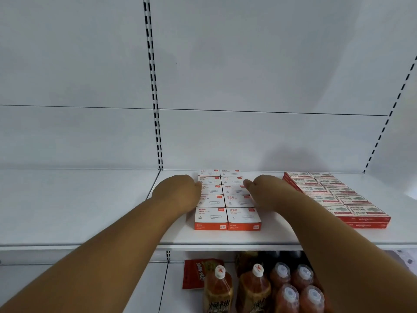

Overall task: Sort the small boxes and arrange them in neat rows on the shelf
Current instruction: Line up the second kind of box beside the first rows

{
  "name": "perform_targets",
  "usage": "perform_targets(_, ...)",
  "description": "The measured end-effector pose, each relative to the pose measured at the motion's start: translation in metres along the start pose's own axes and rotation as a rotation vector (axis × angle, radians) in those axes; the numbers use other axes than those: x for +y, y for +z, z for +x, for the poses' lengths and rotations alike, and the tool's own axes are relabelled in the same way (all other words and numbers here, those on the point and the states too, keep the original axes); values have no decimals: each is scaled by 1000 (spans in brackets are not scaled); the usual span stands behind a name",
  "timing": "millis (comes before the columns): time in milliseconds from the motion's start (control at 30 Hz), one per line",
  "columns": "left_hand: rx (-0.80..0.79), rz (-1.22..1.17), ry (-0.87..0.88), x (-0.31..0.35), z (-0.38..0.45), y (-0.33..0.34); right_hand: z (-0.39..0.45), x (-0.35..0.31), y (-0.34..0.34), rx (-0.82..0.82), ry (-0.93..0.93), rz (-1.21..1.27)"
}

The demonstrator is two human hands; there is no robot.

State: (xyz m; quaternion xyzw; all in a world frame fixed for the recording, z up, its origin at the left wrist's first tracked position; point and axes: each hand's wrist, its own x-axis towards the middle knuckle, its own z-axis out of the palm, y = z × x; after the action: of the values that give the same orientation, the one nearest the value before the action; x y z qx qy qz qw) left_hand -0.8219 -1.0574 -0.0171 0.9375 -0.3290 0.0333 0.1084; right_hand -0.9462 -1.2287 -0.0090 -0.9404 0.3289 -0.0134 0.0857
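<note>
Small white and orange paper-clip boxes [226, 201] lie flat in two straight columns on the white shelf [225, 238], running from front to back. My left hand [180, 188] presses against the left side of the left column, level with the second and third boxes from the back. My right hand [262, 188] touches the right side of the right column, its fingertips on a box toward the back. Both hands flank the block; how the fingers lie is hidden. To the right, red and white staple boxes [338, 197] lie stacked in two rows.
A slotted upright [155, 109] divides the white back panel; another runs at the right [383, 127]. The shelf section to the left holds nothing. On the lower shelf stand several orange drink bottles [255, 288] and a red packet [194, 274].
</note>
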Motion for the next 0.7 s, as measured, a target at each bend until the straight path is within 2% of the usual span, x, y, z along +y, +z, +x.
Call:
perform_targets(233, -69, -28, 10, 1, 18, 17, 8, -2, 10, 0, -36, -20)
perform_targets(467, -150, -60, 54, -6, 25, 10, 15, -5, 2, -68, -11, -13)
perform_targets(567, -121, -92, 24, -8, 33, 1, 23, -6, -5, -30, 33, 106)
perform_targets(700, -127, -99, 10, -3, 46, 5, 40, -7, 0, -52, -15, 30)
